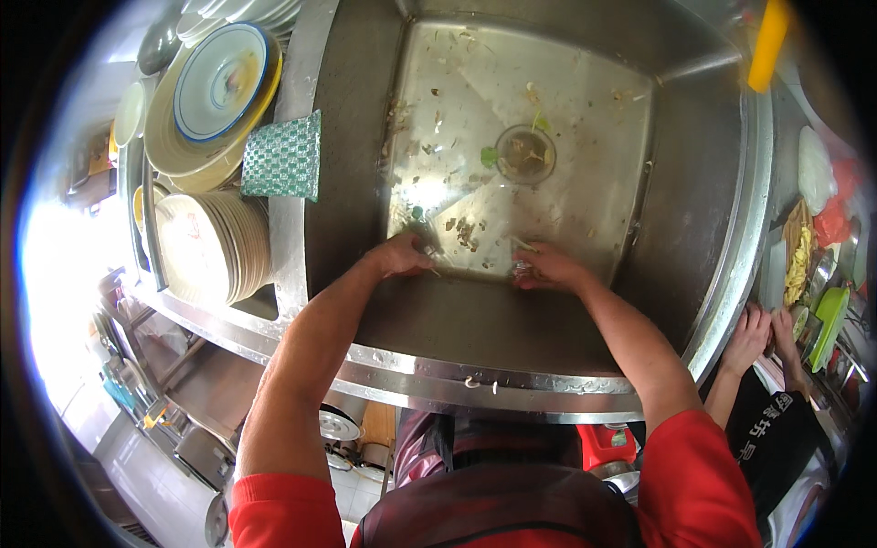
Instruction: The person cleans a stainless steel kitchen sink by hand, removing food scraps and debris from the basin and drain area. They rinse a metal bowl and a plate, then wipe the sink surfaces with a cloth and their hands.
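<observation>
Both hands reach down to the near edge of the floor of a stainless steel sink (582, 205). My left hand (403, 256) is at the near left corner, its fingers curled and blurred beside wet food scraps. Further right, my right hand (545, 266) has its fingers bent around something small and shiny, with a pale strip at the fingertips; what these are is too blurred to tell. Dark food scraps (464, 233) lie on the sink floor between the hands. Beyond them is the round drain (526, 156), with a green leaf (489, 157) at its left rim.
A green-and-white checked scouring pad (282, 156) lies on the sink's left ledge. Stacked plates (212, 246) and bowls (220, 82) stand further left. At right, a co-worker's hands (757, 335) are near a green tray (829, 329). A yellow object (768, 44) rises at the far right rim.
</observation>
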A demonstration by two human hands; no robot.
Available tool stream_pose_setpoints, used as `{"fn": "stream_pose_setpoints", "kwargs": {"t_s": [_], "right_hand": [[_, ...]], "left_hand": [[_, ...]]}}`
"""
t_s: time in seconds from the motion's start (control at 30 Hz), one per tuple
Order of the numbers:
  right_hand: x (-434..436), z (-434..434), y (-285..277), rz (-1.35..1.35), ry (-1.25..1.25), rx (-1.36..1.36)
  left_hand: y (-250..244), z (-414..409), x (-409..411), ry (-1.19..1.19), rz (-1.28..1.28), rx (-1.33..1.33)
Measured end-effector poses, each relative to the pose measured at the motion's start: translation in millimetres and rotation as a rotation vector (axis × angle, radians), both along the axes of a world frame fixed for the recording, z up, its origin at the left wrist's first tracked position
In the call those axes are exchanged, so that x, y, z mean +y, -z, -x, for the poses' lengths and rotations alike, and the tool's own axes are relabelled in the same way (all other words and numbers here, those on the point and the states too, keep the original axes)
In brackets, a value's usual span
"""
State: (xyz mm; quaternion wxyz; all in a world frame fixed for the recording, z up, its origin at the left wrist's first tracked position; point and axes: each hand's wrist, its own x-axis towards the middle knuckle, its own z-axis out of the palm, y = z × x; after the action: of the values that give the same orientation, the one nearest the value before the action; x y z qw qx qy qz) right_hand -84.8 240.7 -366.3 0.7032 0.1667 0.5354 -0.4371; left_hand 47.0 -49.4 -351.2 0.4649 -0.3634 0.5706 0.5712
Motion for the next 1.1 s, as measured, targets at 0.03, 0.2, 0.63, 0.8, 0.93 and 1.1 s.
{"fn": "stream_pose_setpoints", "kwargs": {"t_s": [0.03,0.2,0.63,0.8,0.93,1.1], "right_hand": [[-6,-1,2,0.021,-0.008,-0.005],[-51,-6,11,0.049,-0.074,0.025],[-125,1,-12,0.271,-0.341,0.752],[-153,28,-27,0.413,-0.148,0.852],[-178,56,-37,0.291,-0.158,0.917],[-230,97,-37,0.259,-0.172,0.998]], "left_hand": [[-2,6,6,-0.077,-0.046,-0.022],[20,13,26,-0.320,-0.143,0.072],[-35,56,58,-0.505,0.027,0.171],[-70,72,49,-0.409,0.258,0.388],[-78,81,58,-0.870,0.248,0.464],[-57,75,38,-1.225,0.296,0.072]]}}
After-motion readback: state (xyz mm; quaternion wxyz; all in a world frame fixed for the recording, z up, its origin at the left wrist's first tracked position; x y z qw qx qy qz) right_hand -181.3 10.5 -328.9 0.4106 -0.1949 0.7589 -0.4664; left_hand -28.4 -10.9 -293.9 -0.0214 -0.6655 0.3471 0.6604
